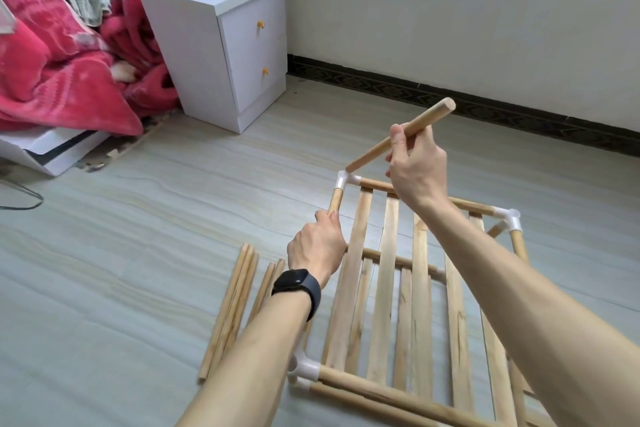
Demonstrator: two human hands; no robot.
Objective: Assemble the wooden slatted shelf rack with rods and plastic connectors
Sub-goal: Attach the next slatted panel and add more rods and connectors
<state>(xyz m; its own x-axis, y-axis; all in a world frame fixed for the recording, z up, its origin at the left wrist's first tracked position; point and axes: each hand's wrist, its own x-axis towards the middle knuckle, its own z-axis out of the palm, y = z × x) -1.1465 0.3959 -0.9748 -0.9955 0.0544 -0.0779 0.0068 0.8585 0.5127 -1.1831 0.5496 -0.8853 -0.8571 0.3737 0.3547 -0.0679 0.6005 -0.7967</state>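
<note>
Right hand (417,163): fingers curled round a tilted rod (374,152), its lower end at a white corner connector (346,180).
Left hand (317,250): grips the side rod (335,201) just below that connector.
Slatted rack (388,288): pale wood, on the floor (138,253); spare rods (232,308) beside it.

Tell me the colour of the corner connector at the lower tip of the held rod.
White. The corner connector shows best in the head view.

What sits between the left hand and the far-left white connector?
Head view: just a short bare stretch of the side rod, gripped by the left hand and seated in the far-left white connector.
</note>
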